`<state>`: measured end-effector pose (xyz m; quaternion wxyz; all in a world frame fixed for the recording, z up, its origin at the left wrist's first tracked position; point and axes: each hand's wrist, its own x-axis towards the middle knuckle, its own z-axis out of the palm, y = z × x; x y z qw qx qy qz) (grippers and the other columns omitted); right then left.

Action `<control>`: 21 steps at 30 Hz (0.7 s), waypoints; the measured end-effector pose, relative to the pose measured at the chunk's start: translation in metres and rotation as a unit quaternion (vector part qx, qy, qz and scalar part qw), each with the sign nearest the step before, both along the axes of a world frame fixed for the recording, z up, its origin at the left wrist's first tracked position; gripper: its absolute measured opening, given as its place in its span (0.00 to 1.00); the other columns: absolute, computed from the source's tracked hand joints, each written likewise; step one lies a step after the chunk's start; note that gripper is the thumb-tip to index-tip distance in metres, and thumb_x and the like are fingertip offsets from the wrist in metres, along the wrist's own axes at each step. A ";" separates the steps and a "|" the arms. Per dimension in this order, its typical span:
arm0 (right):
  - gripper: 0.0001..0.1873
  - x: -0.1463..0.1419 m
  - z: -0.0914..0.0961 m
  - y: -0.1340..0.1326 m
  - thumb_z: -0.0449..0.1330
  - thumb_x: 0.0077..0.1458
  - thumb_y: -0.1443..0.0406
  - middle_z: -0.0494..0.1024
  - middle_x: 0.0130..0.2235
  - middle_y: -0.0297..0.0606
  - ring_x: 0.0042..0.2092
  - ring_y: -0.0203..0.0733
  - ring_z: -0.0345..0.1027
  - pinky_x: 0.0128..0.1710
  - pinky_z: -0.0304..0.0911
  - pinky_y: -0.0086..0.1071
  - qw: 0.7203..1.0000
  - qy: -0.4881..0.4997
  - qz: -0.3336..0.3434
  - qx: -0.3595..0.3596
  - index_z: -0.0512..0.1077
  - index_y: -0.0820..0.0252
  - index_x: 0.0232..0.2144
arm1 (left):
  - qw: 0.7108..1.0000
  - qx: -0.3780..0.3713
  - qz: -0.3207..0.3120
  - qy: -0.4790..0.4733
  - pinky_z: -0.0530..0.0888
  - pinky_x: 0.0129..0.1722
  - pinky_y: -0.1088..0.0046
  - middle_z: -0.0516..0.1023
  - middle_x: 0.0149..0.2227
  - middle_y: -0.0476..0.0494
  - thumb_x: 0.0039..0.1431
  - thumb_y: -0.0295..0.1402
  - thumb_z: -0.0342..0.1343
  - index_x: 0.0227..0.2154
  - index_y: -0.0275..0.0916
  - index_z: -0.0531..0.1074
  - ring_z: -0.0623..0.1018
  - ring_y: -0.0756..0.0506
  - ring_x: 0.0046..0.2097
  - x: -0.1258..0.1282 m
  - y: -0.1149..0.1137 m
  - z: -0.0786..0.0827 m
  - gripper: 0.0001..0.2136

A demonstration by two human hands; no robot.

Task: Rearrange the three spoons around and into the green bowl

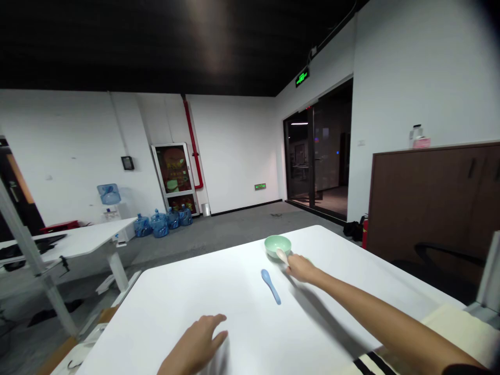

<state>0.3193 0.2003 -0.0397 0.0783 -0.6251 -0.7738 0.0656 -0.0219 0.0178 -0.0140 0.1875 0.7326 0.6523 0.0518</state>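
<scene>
My right hand (301, 267) reaches across the white table and is closed on a pale spoon (282, 255). The spoon's bowl end is at the near rim of a light green bowl (277, 244); whether they touch I cannot tell. Something pale green shows just behind my fingers, mostly hidden. A blue spoon (271, 286) lies on the tabletop in front of the bowl, its handle pointing toward me. Nearer and to the left, my left hand (199, 341) hovers at the table with thumb and fingers apart, holding nothing.
The white table (175, 291) spreads beneath both hands. Cream cloth with black stripes (375, 363) lies at its near right edge. A brown cabinet (425, 208) and a dark chair stand to the right. Blue water bottles (159, 224) and another white table (97, 237) are at left.
</scene>
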 end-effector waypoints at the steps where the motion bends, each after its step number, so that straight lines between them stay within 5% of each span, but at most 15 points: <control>1: 0.13 0.000 0.007 0.008 0.56 0.53 0.62 0.78 0.40 0.52 0.41 0.51 0.73 0.36 0.59 0.32 1.000 -0.009 0.002 0.010 0.76 0.65 0.35 | 1.000 -0.002 0.001 -0.001 0.65 0.56 0.60 0.73 0.55 0.43 0.58 0.51 0.45 0.56 0.48 0.67 0.71 0.38 0.56 0.000 0.000 0.000 0.26; 8: 0.17 -0.007 0.030 0.070 0.55 0.53 0.63 0.77 0.44 0.53 0.44 0.51 0.72 0.36 0.60 0.32 0.999 -0.043 -0.006 0.026 0.76 0.66 0.41 | 1.000 -0.008 0.019 -0.010 0.65 0.55 0.59 0.73 0.55 0.43 0.58 0.51 0.46 0.56 0.50 0.67 0.72 0.37 0.55 -0.004 0.000 -0.002 0.25; 21: 0.16 -0.017 -0.007 0.144 0.61 0.49 0.64 0.78 0.42 0.55 0.42 0.51 0.73 0.35 0.61 0.33 0.999 -0.019 -0.022 -0.028 0.77 0.70 0.39 | 0.999 -0.027 0.025 0.004 0.65 0.56 0.59 0.73 0.54 0.41 0.58 0.51 0.45 0.56 0.50 0.67 0.72 0.38 0.54 -0.002 0.006 -0.001 0.25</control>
